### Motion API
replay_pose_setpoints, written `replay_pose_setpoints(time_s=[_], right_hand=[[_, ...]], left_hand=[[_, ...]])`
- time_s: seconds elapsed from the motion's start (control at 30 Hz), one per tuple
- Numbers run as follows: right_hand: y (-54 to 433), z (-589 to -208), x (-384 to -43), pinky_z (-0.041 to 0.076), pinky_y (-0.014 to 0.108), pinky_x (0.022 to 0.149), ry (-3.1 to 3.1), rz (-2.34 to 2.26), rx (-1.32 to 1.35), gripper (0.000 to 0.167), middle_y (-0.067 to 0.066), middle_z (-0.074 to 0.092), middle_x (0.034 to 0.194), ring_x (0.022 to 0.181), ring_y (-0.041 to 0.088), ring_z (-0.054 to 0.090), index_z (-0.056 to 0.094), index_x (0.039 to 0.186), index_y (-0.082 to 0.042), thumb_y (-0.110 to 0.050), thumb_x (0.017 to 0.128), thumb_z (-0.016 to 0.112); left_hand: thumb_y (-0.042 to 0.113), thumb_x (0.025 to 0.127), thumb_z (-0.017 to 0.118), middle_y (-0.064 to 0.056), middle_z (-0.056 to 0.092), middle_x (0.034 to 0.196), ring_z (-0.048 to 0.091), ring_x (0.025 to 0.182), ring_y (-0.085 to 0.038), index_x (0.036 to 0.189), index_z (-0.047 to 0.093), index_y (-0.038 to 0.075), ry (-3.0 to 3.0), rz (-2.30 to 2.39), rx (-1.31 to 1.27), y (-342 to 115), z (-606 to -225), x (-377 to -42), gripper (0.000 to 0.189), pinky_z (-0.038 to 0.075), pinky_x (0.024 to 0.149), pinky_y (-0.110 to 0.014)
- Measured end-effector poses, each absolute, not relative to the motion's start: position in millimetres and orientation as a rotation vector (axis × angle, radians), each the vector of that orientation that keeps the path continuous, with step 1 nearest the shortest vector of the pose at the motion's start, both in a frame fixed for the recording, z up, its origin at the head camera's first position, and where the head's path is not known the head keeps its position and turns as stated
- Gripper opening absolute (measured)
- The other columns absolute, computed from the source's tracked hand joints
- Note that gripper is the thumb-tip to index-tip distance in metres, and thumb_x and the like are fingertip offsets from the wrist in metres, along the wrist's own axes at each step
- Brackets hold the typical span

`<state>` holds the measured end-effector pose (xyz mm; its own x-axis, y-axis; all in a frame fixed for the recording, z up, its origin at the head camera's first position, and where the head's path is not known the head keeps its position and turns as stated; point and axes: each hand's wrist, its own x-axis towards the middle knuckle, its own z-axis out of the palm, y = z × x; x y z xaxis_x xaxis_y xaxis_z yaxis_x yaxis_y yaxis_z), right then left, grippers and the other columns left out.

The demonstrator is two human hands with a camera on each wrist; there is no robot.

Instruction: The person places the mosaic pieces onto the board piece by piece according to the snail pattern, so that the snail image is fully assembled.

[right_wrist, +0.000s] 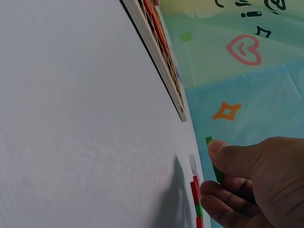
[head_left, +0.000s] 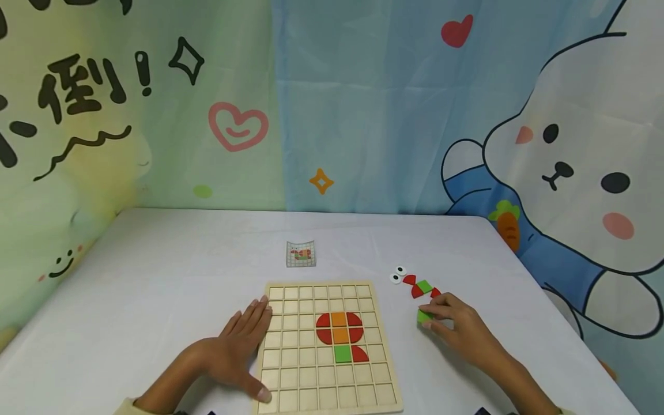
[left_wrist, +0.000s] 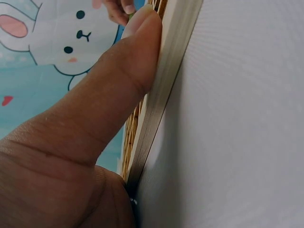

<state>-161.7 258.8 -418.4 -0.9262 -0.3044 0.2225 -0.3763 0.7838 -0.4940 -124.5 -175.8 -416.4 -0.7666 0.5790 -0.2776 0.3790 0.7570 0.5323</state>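
A person's left hand (head_left: 233,350) rests along the left edge of a wooden grid board (head_left: 295,377) on a white counter (head_left: 181,259), its grip apart, fingers straight. Right of the board, the right hand (head_left: 464,331) has its grip clamped on a green square tile (head_left: 423,316), near loose red quarter-circle tiles (head_left: 410,279) and two eye discs (head_left: 396,278). A picture card (head_left: 301,254) lies beyond the board.

Left hand (head_left: 230,351) lies with thumb spread from fingers (head_left: 255,323); right hand (head_left: 461,331) pinches, nearer the worktop's (head_left: 171,276) right edge.
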Motion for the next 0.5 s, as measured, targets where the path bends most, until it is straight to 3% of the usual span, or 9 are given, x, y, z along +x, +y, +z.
replay_pose_setpoints(time_s=[0.5], right_hand=[[238,-417,-163,0.053,0.025,0.072,-2.657,0.926,0.732,0.034,-0.007,0.057,0.098,0.085,0.010,0.059,0.074,0.110,-0.005,0.001,0.077,0.079]], left_hand=[[0.071,0.067,0.074,-0.023,-0.015,0.158,-0.014,0.144,-0.038,0.152,-0.001,-0.007,2.525,0.623,0.731,-176,-415,-124,0.138,-0.003,0.111,-0.059]])
